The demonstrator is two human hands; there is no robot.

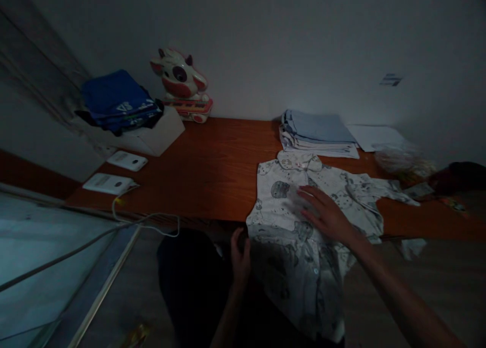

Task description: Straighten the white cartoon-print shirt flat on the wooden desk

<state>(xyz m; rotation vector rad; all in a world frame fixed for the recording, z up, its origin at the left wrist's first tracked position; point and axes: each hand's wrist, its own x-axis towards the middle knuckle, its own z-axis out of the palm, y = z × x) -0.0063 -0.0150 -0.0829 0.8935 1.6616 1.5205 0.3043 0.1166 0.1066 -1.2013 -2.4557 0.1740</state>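
Note:
A small white shirt [288, 186] printed with grey cartoon animals lies on the brown wooden table [212, 161], its lower half hanging over the front edge. My right hand [326, 214] rests flat on the shirt's middle, fingers spread. Below the table edge, my left hand [240, 254] pinches the shirt's left side. One sleeve [379, 188] stretches out to the right.
Folded light-blue clothes [319, 133] are stacked behind the shirt, with papers [375, 135] and a plastic bag [398, 158] to the right. A cow toy [182, 82], blue clothes [116, 100] on a white box, and two white devices [110, 183] with a cable are on the left.

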